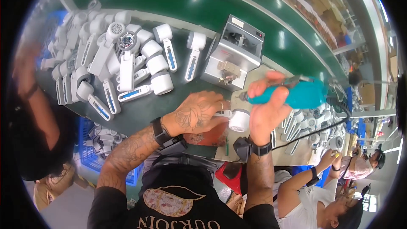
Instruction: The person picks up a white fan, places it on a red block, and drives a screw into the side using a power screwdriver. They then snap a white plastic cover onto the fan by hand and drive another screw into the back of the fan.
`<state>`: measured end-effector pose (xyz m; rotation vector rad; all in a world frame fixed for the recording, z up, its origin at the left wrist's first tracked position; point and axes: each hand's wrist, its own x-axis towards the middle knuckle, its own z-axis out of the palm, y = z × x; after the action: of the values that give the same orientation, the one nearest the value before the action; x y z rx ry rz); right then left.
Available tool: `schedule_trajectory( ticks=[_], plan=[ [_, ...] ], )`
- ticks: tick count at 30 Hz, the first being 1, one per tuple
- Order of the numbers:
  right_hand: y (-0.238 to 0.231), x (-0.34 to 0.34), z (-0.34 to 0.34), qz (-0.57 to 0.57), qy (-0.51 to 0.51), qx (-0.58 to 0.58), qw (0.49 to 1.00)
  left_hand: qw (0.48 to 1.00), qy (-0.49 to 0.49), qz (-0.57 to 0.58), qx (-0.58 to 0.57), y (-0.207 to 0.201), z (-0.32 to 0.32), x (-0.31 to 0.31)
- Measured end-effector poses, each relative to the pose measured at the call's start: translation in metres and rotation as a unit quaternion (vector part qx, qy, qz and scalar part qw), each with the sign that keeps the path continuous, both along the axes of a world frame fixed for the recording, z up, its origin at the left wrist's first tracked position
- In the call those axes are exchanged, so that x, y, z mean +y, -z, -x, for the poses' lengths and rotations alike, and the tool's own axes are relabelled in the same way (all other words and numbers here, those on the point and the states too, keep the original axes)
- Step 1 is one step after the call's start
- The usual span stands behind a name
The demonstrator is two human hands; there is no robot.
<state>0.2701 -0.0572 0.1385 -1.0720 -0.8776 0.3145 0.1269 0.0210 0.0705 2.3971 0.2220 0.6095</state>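
My left hand (197, 112) is closed around the handle of a white handheld fan (239, 121), low over the bench. The fan's round head with a slotted grille points toward my right. In my right hand (269, 110) a teal electric screwdriver (308, 93) is gripped, its bit end aimed left, above and apart from the fan head. Just beyond both hands stands a grey metal box-shaped machine (237, 53), likely a screw feeder. To its left lie many similar white fans (150, 59), some with blue strips along the handle and one with its round end uncovered.
More white fans (313, 125) lie on the right of the bench. A blue crate (87, 140) with white parts stands below at left. A co-worker's arm (42, 106) reaches in at far left; other people (313, 199) work at right. A black cable (311, 132) crosses the right side.
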Motion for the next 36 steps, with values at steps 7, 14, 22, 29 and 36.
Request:
schedule_trajectory(
  ticks=[7, 14, 22, 29, 36],
  plan=[
    [0.019, 0.051, -0.016, 0.021, 0.014, -0.090, 0.996, 0.997, -0.029, -0.050, -0.043, 0.019, -0.004, 0.002],
    [0.033, 0.061, -0.009, 0.021, -0.011, -0.069, 0.997, 0.998, -0.014, -0.061, -0.025, 0.023, 0.006, 0.001],
    [0.017, 0.006, 0.003, 0.090, -0.007, -0.016, 0.996, 0.999, -0.029, -0.033, -0.009, 0.022, 0.005, 0.001],
    [0.031, -0.016, 0.003, 0.059, -0.023, 0.029, 0.998, 1.000, -0.006, -0.018, 0.020, 0.021, 0.007, 0.001],
    [0.044, -0.019, 0.000, 0.081, -0.033, 0.004, 0.996, 1.000, 0.000, -0.014, 0.016, 0.016, 0.004, 0.000]
  ],
)
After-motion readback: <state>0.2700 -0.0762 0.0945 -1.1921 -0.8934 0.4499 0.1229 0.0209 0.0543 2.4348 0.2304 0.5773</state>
